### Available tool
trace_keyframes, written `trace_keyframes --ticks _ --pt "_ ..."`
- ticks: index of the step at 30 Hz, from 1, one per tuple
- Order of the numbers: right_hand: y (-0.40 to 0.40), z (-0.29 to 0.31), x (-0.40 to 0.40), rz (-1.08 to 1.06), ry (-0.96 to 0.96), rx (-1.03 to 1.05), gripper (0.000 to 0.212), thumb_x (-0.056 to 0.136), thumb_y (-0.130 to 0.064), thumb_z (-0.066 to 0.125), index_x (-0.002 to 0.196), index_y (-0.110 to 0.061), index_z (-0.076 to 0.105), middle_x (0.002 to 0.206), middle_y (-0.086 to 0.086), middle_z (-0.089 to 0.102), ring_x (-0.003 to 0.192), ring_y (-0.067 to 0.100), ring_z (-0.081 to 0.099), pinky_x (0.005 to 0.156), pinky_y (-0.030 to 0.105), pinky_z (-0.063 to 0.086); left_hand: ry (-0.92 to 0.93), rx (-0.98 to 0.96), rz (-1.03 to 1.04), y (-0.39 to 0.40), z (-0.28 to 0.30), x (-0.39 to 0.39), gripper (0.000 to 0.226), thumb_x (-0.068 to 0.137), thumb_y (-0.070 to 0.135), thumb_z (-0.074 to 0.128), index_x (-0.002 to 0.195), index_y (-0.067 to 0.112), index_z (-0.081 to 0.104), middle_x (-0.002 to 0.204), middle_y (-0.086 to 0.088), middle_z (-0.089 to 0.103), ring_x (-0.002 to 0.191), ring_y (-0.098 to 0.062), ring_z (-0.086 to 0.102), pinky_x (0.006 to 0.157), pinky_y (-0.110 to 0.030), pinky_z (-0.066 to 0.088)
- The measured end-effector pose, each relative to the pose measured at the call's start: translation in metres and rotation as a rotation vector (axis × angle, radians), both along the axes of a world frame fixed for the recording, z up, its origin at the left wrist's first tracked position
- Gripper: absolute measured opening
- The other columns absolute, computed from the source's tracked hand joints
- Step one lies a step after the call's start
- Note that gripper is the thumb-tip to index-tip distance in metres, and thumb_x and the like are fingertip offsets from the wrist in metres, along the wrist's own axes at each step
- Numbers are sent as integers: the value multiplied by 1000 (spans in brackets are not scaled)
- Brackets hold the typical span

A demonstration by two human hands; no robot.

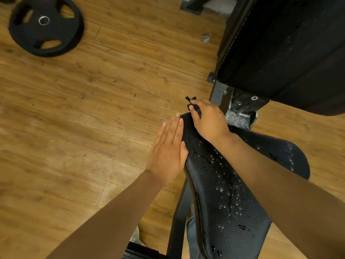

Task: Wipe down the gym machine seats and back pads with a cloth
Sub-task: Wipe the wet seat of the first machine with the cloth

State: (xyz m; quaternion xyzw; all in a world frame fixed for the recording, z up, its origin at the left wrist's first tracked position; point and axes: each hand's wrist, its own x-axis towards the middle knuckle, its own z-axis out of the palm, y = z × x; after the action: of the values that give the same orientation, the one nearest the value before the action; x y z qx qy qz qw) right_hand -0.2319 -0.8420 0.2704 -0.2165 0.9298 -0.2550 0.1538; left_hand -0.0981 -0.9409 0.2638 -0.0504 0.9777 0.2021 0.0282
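Note:
A black padded seat (pixel 225 199) runs from the lower right up to the centre, its textured surface dotted with water droplets and small tears. My left hand (pixel 168 146) lies flat with straight fingers against the seat's left edge. At the seat's far tip my right hand (pixel 207 120) is curled around a small piece of black material (pixel 191 101) that sticks out past the fingers; I cannot tell if it is a cloth. A large black back pad (pixel 291 45) with white stitching stands at the upper right.
A black weight plate (pixel 44 25) lies on the wooden floor (pixel 93 109) at the upper left. The machine's dark metal frame (pixel 218 94) and a bolted bracket (pixel 242 109) sit between seat and back pad. A frame leg (pixel 179 221) descends under the seat.

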Motion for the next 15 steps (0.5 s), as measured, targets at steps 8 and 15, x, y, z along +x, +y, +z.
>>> trace_keyframes --ticks 8,15 --pt "33 6 21 144 134 -22 38 97 -14 56 134 -3 54 131 14 58 121 28 55 103 30 39 -9 18 -32 -1 3 -3 58 100 25 20 150 -4 26 160 -17 22 148 -21 22 122 -34 9" --pt "33 8 24 33 9 -11 44 100 -25 51 140 -6 48 139 12 51 130 25 45 109 35 37 -5 70 32 7 5 -10 60 102 34 22 150 -2 28 160 -15 22 150 -20 17 123 -33 3"
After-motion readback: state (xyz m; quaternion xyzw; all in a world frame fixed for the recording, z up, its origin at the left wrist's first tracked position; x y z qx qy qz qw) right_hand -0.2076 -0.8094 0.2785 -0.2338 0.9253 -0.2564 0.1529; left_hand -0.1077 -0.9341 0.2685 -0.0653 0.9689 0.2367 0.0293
